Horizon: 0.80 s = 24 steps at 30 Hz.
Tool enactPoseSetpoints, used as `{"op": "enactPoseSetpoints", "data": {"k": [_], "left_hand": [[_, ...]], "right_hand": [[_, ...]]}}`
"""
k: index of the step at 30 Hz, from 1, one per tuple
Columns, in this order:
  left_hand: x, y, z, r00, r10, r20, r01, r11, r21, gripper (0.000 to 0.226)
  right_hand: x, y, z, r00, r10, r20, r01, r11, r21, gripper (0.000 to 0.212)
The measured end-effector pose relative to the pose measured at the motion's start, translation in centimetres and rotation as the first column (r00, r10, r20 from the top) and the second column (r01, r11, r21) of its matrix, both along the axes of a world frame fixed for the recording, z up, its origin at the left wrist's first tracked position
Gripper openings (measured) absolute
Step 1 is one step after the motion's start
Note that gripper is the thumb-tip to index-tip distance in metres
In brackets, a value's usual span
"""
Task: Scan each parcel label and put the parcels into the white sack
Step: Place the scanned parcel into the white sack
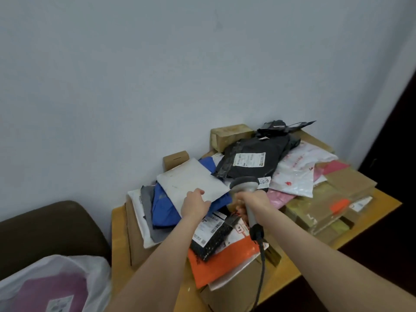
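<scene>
The white mailer is found atop the parcel pile toward 10 o'clock on the tabletop, tilted over blue and grey bags, and is pinched at its 5 o'clock edge by the left hand, while the scanner is gripped by its handle in the closed right hand. It is judged light, flat and fairly stiff, its matt, slightly scuffed face unlikely to slip, so an edge grip is considered adequate. No label is seen on its upper face; the white sack is noted at 7 o'clock, well apart.
</scene>
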<state>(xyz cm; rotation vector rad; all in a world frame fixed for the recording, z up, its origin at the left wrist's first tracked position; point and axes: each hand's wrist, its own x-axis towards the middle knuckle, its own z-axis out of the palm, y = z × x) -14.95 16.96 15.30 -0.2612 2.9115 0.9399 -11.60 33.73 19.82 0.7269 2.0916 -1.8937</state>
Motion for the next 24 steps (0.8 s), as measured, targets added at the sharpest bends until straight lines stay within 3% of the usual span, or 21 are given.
{"op": "enactPoseSetpoints", "data": {"k": [4,6,8,12,14,16,20,24], "left_hand": [[-6.6,3.5,-0.9,0.989,0.108,0.096,-0.136,0.922,0.362,0.042],[-8.9,5.7,-1.6,0.965,0.145,0.219,-0.245,0.798,0.551,0.020],[-10.4,8.0,-2.2,0.937,0.147,0.318,-0.336,0.627,0.702,0.022],[-13.1,11.4,-2.6,0.877,0.255,0.406,-0.478,0.397,0.783,0.037],[-14.1,12.4,-2.1,0.838,0.337,0.429,-0.534,0.342,0.773,0.036],[-14.7,12.7,-1.4,0.828,0.400,0.394,-0.538,0.366,0.759,0.036],[-14.9,10.8,1.7,0.869,0.439,0.231,-0.446,0.490,0.749,0.015],[-14.2,5.9,5.3,0.883,0.456,0.113,-0.405,0.617,0.675,0.026]], "right_hand": [[-5.6,2.8,-0.5,0.999,-0.020,-0.027,0.022,0.998,0.066,0.023],[-7.4,4.3,-0.8,0.999,-0.034,-0.034,0.037,0.996,0.077,0.025],[-8.9,5.7,-0.9,0.998,-0.046,-0.034,0.046,0.999,0.002,0.020],[-11.5,8.0,-1.2,0.987,-0.153,-0.053,0.150,0.987,-0.061,0.016],[-12.5,9.0,-1.2,0.986,-0.158,-0.060,0.153,0.985,-0.078,0.015],[-13.2,9.7,-1.0,0.988,-0.137,-0.065,0.132,0.988,-0.076,0.015],[-15.1,10.0,0.1,0.994,-0.065,-0.090,0.058,0.995,-0.084,0.017],[-16.5,8.5,1.2,0.994,0.013,-0.109,-0.028,0.991,-0.134,0.018]]}}
